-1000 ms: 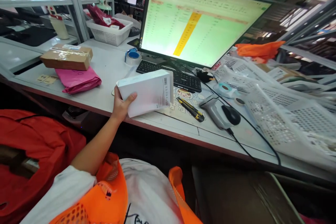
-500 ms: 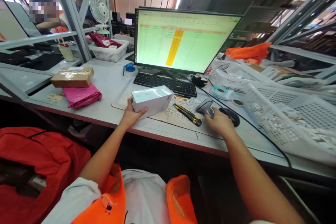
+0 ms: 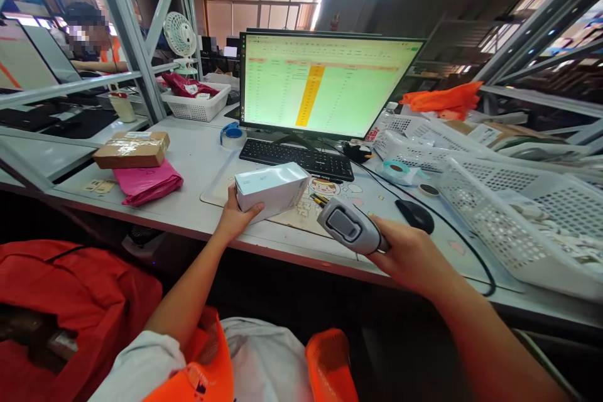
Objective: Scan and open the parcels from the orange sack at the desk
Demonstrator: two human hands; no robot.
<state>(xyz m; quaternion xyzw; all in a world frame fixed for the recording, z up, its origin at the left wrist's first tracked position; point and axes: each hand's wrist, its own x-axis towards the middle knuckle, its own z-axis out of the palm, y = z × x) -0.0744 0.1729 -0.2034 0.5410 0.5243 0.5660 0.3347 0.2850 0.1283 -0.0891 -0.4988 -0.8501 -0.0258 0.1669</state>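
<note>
My left hand [image 3: 238, 217] is closed around the near left end of a white box [image 3: 273, 188], which is tilted over the desk mat. In my right hand [image 3: 407, 251] is a grey barcode scanner [image 3: 351, 226], gripped by its handle and raised above the desk's front edge. The scanner's head points left toward the box. Behind it, a yellow and black utility knife [image 3: 320, 199] is mostly hidden. A black mouse [image 3: 415, 216] lies on the mat just beyond my right hand.
A monitor [image 3: 330, 85] and a black keyboard [image 3: 296, 159] stand at the back. To the left, a brown carton [image 3: 132, 149] rests on a pink parcel [image 3: 148, 183]. White baskets [image 3: 499, 220] fill the right side. A co-worker [image 3: 89, 34] is at the far left.
My right hand has lifted the barcode scanner off the mat and brought it nearer to me, its head now over the utility knife. The left hand keeps the white box in nearly the same place.
</note>
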